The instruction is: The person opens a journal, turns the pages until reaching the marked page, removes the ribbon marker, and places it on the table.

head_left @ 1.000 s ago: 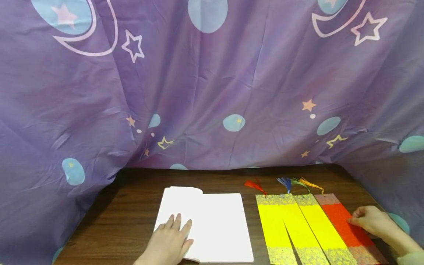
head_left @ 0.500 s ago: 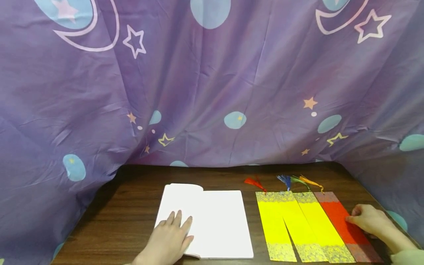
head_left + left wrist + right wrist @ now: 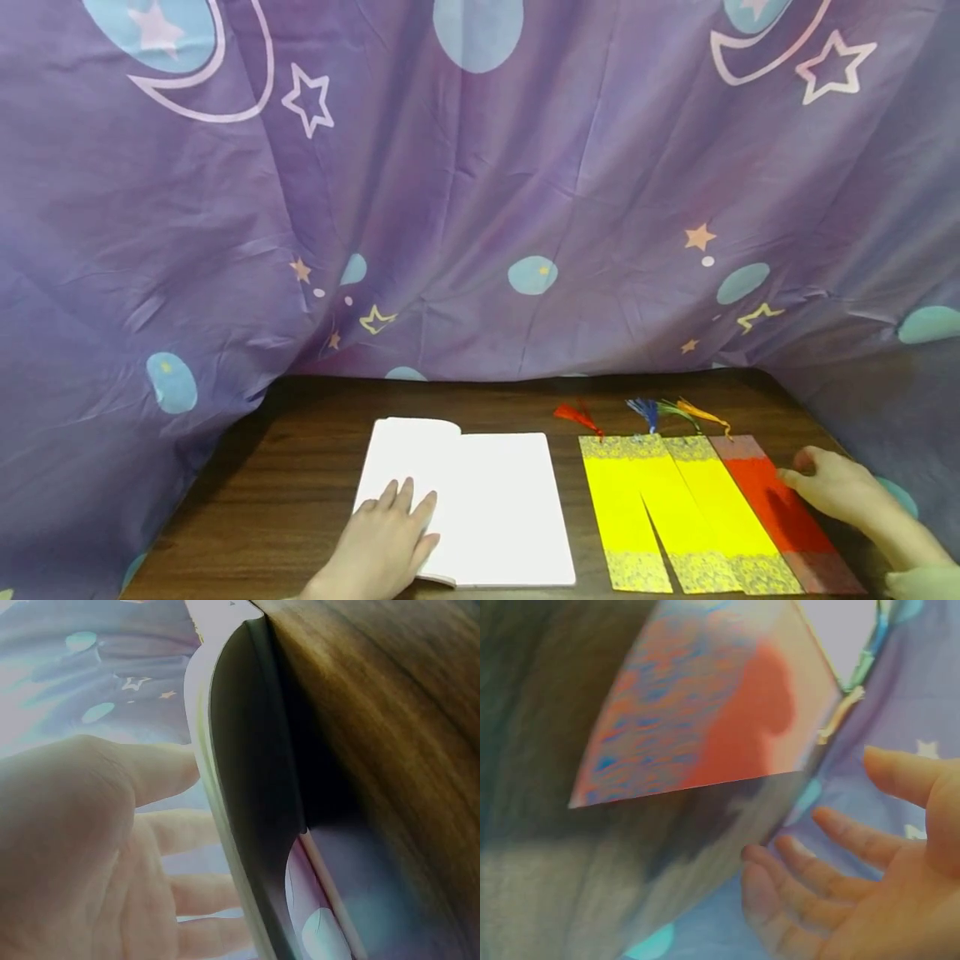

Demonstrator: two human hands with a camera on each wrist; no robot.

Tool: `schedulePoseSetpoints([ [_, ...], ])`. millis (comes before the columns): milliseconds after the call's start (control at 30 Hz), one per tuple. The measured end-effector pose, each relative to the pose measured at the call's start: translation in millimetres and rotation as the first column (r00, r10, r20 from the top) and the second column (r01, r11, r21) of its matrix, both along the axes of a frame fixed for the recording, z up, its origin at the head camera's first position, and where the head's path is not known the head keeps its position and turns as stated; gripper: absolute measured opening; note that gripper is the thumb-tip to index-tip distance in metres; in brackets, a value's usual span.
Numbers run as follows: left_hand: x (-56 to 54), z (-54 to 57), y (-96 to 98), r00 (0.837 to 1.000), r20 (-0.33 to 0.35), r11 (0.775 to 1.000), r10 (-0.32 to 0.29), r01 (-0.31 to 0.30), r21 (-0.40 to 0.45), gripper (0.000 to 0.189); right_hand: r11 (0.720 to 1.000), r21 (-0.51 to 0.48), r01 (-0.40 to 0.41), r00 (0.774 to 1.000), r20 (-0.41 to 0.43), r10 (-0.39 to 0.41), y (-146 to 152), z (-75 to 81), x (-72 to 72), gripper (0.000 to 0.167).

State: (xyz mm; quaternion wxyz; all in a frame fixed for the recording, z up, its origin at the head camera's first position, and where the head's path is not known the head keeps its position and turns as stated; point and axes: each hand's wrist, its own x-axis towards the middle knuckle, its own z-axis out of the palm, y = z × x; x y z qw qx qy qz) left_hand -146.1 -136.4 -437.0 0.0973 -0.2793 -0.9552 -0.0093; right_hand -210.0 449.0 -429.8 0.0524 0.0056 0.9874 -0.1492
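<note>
My left hand [image 3: 375, 542] lies with fingers spread on the left page of an open book with blank white pages [image 3: 510, 508]. In the left wrist view its fingers [image 3: 199, 892] stretch across the page beside the book's curved edge [image 3: 217, 765]. My right hand [image 3: 836, 487] hovers over the right edge of a red bookmark [image 3: 757, 487] with patterned ends. The right wrist view shows this hand [image 3: 855, 877] holding nothing, its fingers loosely bent and apart from the bookmark [image 3: 697, 727], on which a shadow falls.
Left of the red bookmark lie three yellow bookmarks [image 3: 615, 500], partly overlapping. Red [image 3: 579, 417], blue [image 3: 643, 412], green and orange tassels [image 3: 705, 413] point to the back of the brown wooden table [image 3: 247, 500]. A purple curtain [image 3: 465, 208] hangs behind it.
My right hand has lifted slightly from the red bookmark's right edge, thumb and fingers spreading apart. The left hand stays on the book. The head view has shifted slightly.
</note>
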Motion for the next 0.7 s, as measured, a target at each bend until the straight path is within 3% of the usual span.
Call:
schedulePoseSetpoints([
  [200,0.0,1.0,-1.0,1.0,0.002,1.0,-0.001,0.001,0.0,0.045,1.0,0.021,-0.008,0.995,-0.095,0.01,-13,12.1,3.0,0.053],
  [467,-1.1,4.0,0.0,0.999,-0.028,1.0,-0.016,0.016,0.004,0.043,1.0,0.011,-0.017,0.997,-0.079,0.018,-29,23.5,8.6,0.065],
  [600,-1.8,6.9,0.3,0.994,-0.098,0.999,-0.039,0.04,0.009,0.04,1.0,0.006,-0.021,0.994,-0.11,0.021,-43,27.9,13.7,0.067],
  [700,-2.2,9.4,0.6,0.981,-0.184,0.998,-0.053,0.059,0.029,0.038,1.0,0.0,-0.016,0.992,-0.128,0.016,-58,30.2,18.3,0.065],
])
